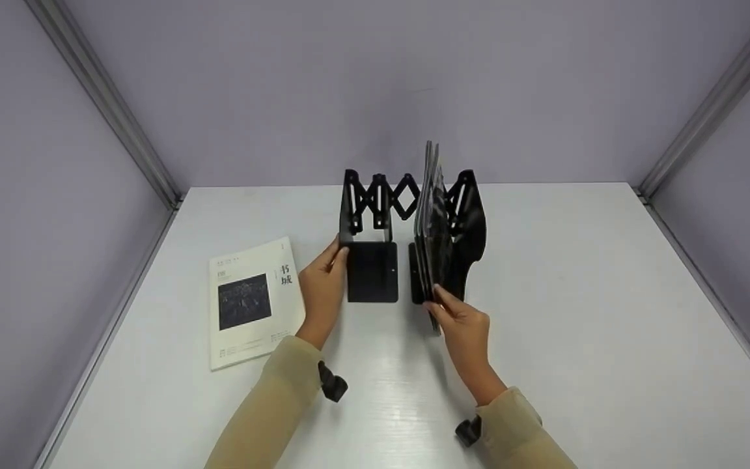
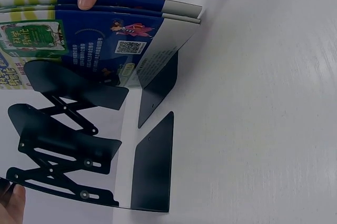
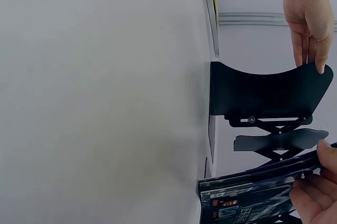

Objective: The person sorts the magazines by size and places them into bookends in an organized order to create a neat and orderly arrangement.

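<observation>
A black expandable bookend (image 1: 373, 272) with crisscross metal links stands at the back of the table. My left hand (image 1: 324, 283) pinches the edge of its left end panel, thumb on one face and fingers on the other. Toward the bookend's right side, several thin books (image 1: 422, 221) are held upright in front of the right end panel (image 1: 474, 221). My right hand (image 1: 461, 322) grips them by their near edge. Blue back covers with a QR code show on the books (image 2: 100, 45) in the left wrist view; a dark cover faces the right wrist camera.
A white book (image 1: 290, 299) with a dark square picture lies flat on the white table (image 1: 577, 312), left of my left hand. Pale walls (image 1: 251, 85) close in the back and both sides. Small black devices (image 1: 333, 383) sit on both wrists.
</observation>
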The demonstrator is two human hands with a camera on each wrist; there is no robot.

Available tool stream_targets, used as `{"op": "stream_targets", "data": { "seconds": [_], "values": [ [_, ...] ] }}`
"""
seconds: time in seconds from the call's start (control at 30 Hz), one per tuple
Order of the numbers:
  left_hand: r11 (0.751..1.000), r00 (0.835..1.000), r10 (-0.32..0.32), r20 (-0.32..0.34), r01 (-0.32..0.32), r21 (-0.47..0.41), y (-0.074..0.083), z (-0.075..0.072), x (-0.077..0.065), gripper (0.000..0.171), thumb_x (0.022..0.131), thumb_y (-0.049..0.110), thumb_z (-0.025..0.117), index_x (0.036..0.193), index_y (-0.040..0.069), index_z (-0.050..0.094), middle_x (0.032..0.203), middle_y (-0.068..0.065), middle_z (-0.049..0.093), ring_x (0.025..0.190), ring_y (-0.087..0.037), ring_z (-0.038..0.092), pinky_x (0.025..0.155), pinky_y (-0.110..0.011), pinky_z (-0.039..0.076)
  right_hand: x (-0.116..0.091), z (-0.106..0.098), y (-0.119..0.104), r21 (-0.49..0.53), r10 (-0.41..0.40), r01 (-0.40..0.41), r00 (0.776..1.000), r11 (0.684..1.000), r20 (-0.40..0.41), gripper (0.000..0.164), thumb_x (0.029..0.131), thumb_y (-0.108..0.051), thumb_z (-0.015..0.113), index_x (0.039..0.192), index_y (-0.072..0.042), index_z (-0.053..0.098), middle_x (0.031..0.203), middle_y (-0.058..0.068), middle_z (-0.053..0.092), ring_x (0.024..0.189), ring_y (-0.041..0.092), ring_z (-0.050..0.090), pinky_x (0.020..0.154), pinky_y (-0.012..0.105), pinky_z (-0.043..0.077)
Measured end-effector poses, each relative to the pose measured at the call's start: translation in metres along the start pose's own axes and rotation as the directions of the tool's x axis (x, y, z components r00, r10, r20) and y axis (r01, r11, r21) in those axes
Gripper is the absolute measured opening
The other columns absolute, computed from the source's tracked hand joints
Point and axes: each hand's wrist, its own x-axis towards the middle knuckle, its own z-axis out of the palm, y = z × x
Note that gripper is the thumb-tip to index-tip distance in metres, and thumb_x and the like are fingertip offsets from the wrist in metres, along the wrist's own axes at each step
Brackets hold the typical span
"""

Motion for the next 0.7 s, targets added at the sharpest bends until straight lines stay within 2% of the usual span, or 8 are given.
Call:
{"op": "stream_targets", "data": {
  "seconds": [0.23, 0.43, 0.7],
  "values": [
    [1.0, 1.0, -0.004, 0.002, 0.004, -0.002, -0.0005, 0.0004, 0.0001, 0.032, 0.096, 0.016, 0.067, 0.126, 0.007, 0.067, 0.126, -0.011, 0.067, 0.119, -0.022, 0.065, 0.092, -0.034, 0.057, 0.0029, 0.0, 0.004, -0.02, 0.002, -0.002, 1.0, 1.0, -0.002, 0.033, 0.084, -0.003, 0.077, 0.116, 0.0, 0.071, 0.107, 0.018, 0.074, 0.091, 0.018, 0.074, 0.07, 0.008, 0.053],
    [1.0, 1.0, 0.011, 0.006, -0.011, 0.021, -0.0003, -0.0003, 0.0001, 0.032, 0.096, 0.015, 0.066, 0.127, 0.005, 0.066, 0.126, -0.012, 0.067, 0.118, -0.023, 0.066, 0.091, -0.034, 0.058, 0.0053, -0.0004, 0.0075, -0.045, -0.038, 0.038, 0.999, 0.998, 0.013, 0.037, 0.08, -0.006, 0.08, 0.116, 0.001, 0.071, 0.112, 0.017, 0.072, 0.098, 0.025, 0.072, 0.076, 0.007, 0.053],
    [1.0, 1.0, 0.021, 0.009, -0.021, 0.023, -0.0002, -0.0006, -0.0005, 0.032, 0.097, 0.015, 0.065, 0.127, 0.005, 0.066, 0.127, -0.012, 0.067, 0.119, -0.024, 0.065, 0.093, -0.033, 0.057, 0.0064, -0.0025, 0.01, -0.07, -0.042, 0.044, 0.999, 0.997, 0.032, 0.041, 0.078, -0.01, 0.082, 0.116, 0.0, 0.072, 0.113, 0.016, 0.072, 0.103, 0.031, 0.07, 0.081, 0.006, 0.051]
  ]
}}
